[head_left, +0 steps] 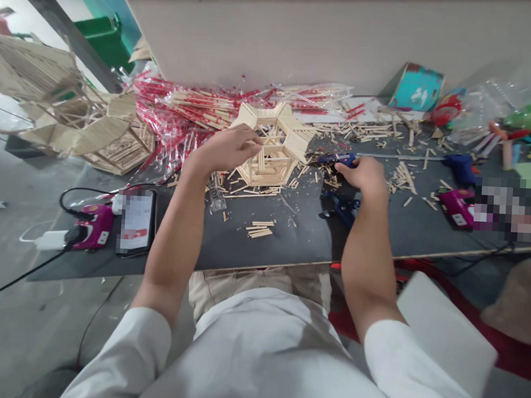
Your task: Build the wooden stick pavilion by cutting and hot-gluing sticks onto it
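A lattice frame of small wooden sticks (297, 142), many-sided with a flared rim, rests on the dark table. My left hand (226, 152) is over its left side, fingers curled and pinched; what they hold, if anything, is hidden. My right hand (368, 173) is closed around a blue glue gun (337, 159) lying low over the table to the right of the frame, its tip pointing left. Blue-handled cutters (343, 208) lie just below that hand. Several short loose sticks (259, 229) lie in front of the frame.
Packs of red-tipped sticks (203, 106) line the back by the wall. A larger stick model (113, 131) stands left. A phone (136, 222) and magenta power strip (95, 226) lie front left. Another blue glue gun (460, 167), magenta strip (457, 208) and turquoise cup (417, 88) are right.
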The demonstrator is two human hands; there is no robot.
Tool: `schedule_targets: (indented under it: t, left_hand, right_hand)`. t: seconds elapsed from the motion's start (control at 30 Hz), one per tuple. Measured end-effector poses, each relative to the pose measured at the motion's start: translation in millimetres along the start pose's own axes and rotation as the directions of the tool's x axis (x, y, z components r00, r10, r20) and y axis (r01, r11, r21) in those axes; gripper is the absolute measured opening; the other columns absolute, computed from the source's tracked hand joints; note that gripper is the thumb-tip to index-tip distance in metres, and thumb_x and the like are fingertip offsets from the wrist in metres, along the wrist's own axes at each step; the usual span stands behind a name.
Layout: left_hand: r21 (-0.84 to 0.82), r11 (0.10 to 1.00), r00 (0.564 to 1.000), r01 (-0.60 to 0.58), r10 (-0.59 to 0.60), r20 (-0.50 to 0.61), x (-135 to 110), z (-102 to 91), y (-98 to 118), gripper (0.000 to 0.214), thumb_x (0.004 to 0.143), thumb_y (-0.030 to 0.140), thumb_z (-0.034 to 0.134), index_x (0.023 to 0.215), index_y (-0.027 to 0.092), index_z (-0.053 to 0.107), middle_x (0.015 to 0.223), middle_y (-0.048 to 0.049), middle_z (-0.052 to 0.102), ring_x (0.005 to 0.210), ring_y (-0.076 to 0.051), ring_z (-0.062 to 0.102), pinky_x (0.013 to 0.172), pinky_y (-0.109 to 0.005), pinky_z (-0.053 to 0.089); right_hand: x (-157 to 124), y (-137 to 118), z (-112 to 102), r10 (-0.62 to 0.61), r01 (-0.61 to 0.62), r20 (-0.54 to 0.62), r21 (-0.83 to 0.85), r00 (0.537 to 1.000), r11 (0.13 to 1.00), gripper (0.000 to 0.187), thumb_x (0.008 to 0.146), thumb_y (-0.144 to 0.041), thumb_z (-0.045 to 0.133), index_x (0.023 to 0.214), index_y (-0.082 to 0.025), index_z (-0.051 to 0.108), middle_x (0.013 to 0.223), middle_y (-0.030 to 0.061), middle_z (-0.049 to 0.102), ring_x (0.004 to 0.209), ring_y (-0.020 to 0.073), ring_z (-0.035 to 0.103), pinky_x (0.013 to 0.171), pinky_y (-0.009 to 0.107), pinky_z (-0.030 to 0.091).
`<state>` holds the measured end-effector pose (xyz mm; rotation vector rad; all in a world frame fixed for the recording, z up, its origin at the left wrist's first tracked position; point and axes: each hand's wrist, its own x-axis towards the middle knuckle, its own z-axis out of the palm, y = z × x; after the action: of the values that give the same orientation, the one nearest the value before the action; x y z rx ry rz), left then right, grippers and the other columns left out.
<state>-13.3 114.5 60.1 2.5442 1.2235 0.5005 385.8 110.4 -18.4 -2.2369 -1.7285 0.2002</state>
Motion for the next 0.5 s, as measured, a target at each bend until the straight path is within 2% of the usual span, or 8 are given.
schedule_targets:
  t: [0.1,0.23,0.3,0.33,0.37,0.43,0.47,0.5]
  left_hand:
    - [0.007,1.000,1.000,-0.005,0.005,-0.003,-0.1,-0.1,0.9,0.044,0.103,0.044,0.051,0.127,0.018,0.078,0.127,-0.0153,0.073,0.117,-0.031,0.070,0.108,-0.050,0.054]
    - [-0.002,1.000,1.000,-0.015,0.015,-0.021,1.4,0.8,0.4,0.041,0.102,0.044,0.053,0.122,0.019,0.079,0.124,-0.0140,0.074,0.115,-0.030,0.070,0.107,-0.048,0.054]
    - [-0.011,1.000,1.000,-0.014,0.014,-0.024,2.3,1.2,-0.1,0.040,0.101,0.044,0.053,0.121,0.020,0.078,0.124,-0.0130,0.074,0.115,-0.029,0.069,0.108,-0.046,0.053]
    - [-0.010,1.000,1.000,-0.013,0.013,-0.022,2.7,1.2,-0.4,0.040,0.101,0.044,0.053,0.120,0.020,0.078,0.124,-0.0125,0.074,0.116,-0.029,0.069,0.109,-0.046,0.053]
    - [-0.005,1.000,1.000,-0.013,0.013,-0.017,2.9,1.3,-0.6,0.039,0.101,0.044,0.054,0.120,0.019,0.078,0.124,-0.0121,0.074,0.116,-0.029,0.069,0.109,-0.046,0.052]
    - [0.004,1.000,1.000,-0.015,0.015,-0.011,2.9,1.2,-0.8,0.039,0.101,0.044,0.054,0.120,0.019,0.078,0.124,-0.0116,0.074,0.117,-0.029,0.069,0.109,-0.046,0.052]
    - [0.004,1.000,1.000,-0.015,0.015,-0.012,2.7,1.2,-0.8,0.039,0.101,0.044,0.054,0.120,0.020,0.078,0.124,-0.0113,0.074,0.118,-0.029,0.069,0.109,-0.046,0.052]
    - [0.001,1.000,1.000,-0.016,0.016,-0.014,2.3,1.0,-0.7,0.039,0.101,0.045,0.054,0.121,0.020,0.078,0.124,-0.0111,0.074,0.119,-0.029,0.069,0.110,-0.045,0.052]
  right_hand:
    - [-4.5,-3.4,-14.1,0.068,-0.069,-0.056,-0.026,0.996,0.997,0.029,0.091,-0.045,0.074,0.076,-0.021,0.068,0.084,0.0164,0.072,0.100,0.0393,0.070,0.099,0.054,0.053]
    - [-41.1,-20.5,-46.1,-0.069,0.090,-0.225,0.085,0.972,0.992,0.024,0.093,-0.041,0.070,0.076,-0.025,0.063,0.091,0.0136,0.074,0.097,0.0356,0.069,0.099,0.052,0.052]
    - [-75.7,-37.4,-55.3,-0.225,0.240,-0.092,0.209,0.970,0.948,0.021,0.093,-0.042,0.071,0.081,-0.025,0.066,0.084,0.0078,0.072,0.082,0.0301,0.069,0.085,0.045,0.055]
    - [-94.9,-47.3,-55.9,-0.358,0.340,0.011,0.282,0.934,0.897,0.019,0.094,-0.042,0.071,0.084,-0.026,0.068,0.084,0.0059,0.073,0.079,0.0278,0.068,0.082,0.042,0.055]
    - [-114.0,-57.5,-53.3,-0.493,0.438,0.079,0.351,0.867,0.827,0.019,0.095,-0.042,0.073,0.086,-0.026,0.069,0.087,0.0050,0.073,0.079,0.0262,0.068,0.080,0.040,0.054]
    - [-146.9,-76.6,-39.5,-0.704,0.566,0.176,0.475,0.688,0.673,0.014,0.101,-0.037,0.067,0.095,-0.026,0.072,0.100,0.0056,0.075,0.087,0.0245,0.069,0.082,0.037,0.054]
    - [-158.9,-84.5,-29.5,-0.757,0.590,0.230,0.505,0.612,0.630,0.011,0.103,-0.032,0.065,0.099,-0.025,0.073,0.106,0.0063,0.075,0.092,0.0244,0.070,0.085,0.037,0.054]
    - [-167.3,-91.0,-18.8,-0.781,0.606,0.262,0.510,0.567,0.611,0.010,0.104,-0.028,0.063,0.103,-0.025,0.073,0.110,0.0072,0.075,0.097,0.0249,0.070,0.088,0.037,0.053]
